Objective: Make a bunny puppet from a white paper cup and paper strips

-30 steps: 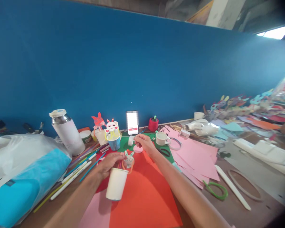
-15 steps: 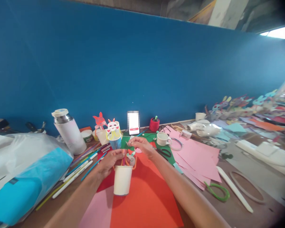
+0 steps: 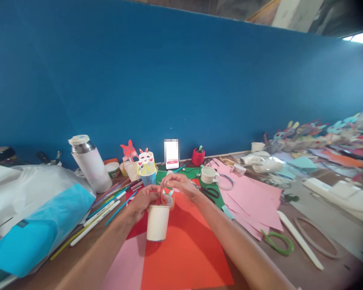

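A white paper cup (image 3: 157, 223) hangs upright over the red paper, with orange strips, perhaps pipe cleaners (image 3: 159, 193), rising from its rim. My left hand (image 3: 144, 200) is closed, its thumb and fingers pinching the orange strips just above the cup. Close by on the right, my right hand (image 3: 181, 186) has its fingertips pinched together near the strip tops; whatever they hold is too small to make out. Behind the cup's rim shows a round grey piece with pale green ears (image 3: 168, 198), partly hidden.
Red paper (image 3: 184, 249) lies under my hands. To the right are black-handled scissors (image 3: 210, 192), a white mug (image 3: 208, 175) and pink sheets (image 3: 251, 197). Markers (image 3: 97, 221), a flask (image 3: 92, 167) and decorated cups (image 3: 147, 175) stand or lie left. A phone (image 3: 172, 153) leans behind.
My right hand has come down and left, nearer to my left fingertips and the orange strips. The left hand still grips the strips. The view has shifted slightly.
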Motion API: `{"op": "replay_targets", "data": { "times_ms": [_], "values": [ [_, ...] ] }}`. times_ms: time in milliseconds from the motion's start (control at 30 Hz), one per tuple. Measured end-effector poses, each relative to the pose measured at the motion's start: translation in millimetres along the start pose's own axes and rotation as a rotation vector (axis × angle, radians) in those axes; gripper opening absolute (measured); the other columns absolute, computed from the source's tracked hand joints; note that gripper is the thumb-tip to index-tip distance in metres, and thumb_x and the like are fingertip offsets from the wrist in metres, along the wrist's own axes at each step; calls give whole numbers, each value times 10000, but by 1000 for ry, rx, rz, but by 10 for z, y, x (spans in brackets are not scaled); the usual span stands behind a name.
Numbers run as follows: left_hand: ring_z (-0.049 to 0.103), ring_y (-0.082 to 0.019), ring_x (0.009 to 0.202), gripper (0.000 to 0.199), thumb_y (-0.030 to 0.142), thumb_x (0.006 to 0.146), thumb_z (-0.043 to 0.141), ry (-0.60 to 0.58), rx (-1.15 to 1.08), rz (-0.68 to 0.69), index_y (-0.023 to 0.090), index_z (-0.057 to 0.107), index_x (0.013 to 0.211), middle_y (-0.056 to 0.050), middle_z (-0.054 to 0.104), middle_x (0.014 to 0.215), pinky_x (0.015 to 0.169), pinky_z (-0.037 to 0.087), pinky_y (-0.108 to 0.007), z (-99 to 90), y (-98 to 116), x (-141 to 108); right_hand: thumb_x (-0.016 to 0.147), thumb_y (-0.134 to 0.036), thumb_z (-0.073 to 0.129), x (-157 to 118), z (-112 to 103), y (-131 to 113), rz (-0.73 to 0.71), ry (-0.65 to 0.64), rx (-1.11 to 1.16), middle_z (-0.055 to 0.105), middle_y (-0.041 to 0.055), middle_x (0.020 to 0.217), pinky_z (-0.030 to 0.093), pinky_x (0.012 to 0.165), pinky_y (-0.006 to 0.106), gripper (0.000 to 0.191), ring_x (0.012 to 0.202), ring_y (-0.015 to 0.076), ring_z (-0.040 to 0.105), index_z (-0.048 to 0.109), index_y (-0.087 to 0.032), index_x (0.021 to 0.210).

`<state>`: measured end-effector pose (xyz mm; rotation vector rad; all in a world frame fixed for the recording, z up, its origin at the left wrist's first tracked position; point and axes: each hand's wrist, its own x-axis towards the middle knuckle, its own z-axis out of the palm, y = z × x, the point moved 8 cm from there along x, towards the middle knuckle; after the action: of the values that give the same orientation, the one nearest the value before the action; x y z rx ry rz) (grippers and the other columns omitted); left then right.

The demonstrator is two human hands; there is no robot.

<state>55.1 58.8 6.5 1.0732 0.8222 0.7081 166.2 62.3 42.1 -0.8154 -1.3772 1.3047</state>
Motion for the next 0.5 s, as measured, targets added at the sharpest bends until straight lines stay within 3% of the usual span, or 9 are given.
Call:
{"op": "replay_targets", "data": {
  "times_ms": [200,500],
  "values": [
    [637,-197,579,111,142,666,622,-60,-70,-14,127,546,745,-80,682,658,574,487,-305,5,-20,24,677,-225,617,5,-51,35,6,41,35,624,23,797,380,729,279,76,752,140,548,595,-166,720],
    [641,-176,596,185,116,666,639,-9,-156,-12,137,575,838,-58,685,688,595,503,-293,-35,-5,31,647,-202,619,26,-86,-22,-28,65,158,623,15,741,392,743,283,54,743,140,558,584,-170,673]
  ]
}}
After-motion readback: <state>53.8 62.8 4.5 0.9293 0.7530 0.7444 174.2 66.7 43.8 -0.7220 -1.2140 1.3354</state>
